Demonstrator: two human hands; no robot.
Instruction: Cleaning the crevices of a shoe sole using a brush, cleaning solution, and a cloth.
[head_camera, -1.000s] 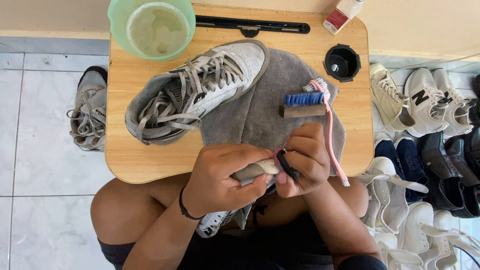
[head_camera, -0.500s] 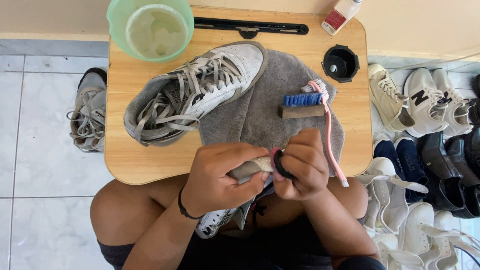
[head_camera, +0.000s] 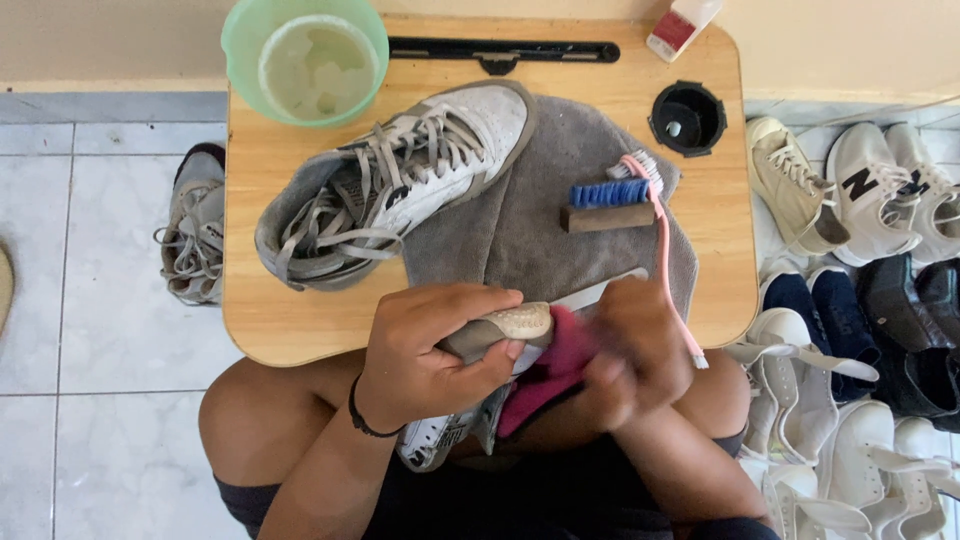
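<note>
My left hand (head_camera: 430, 350) grips a grey-and-white sneaker (head_camera: 500, 328) by its toe, over my lap at the front edge of the small wooden table (head_camera: 290, 330). My right hand (head_camera: 635, 350), blurred by motion, holds a dark pink cloth (head_camera: 550, 370) pressed against that sneaker. A second grey-and-white high-top sneaker (head_camera: 390, 185) with loose laces lies on a grey towel (head_camera: 530, 230) on the table. On the towel's right part lie a blue-bristled wooden brush (head_camera: 605, 205) and a pink toothbrush (head_camera: 665, 260).
A green bowl of cloudy water (head_camera: 305, 60) stands at the table's back left, near a black slot strip (head_camera: 505, 50), a black cup holder (head_camera: 685, 118) and a small bottle (head_camera: 680, 25). Another worn sneaker (head_camera: 195, 240) lies on the tiled floor left. Several shoes (head_camera: 860, 300) crowd the right.
My right hand slid right and down along the sneaker, and the pink cloth now shows spread out under it. The black item it pinched earlier is hidden. The camera view shifted slightly.
</note>
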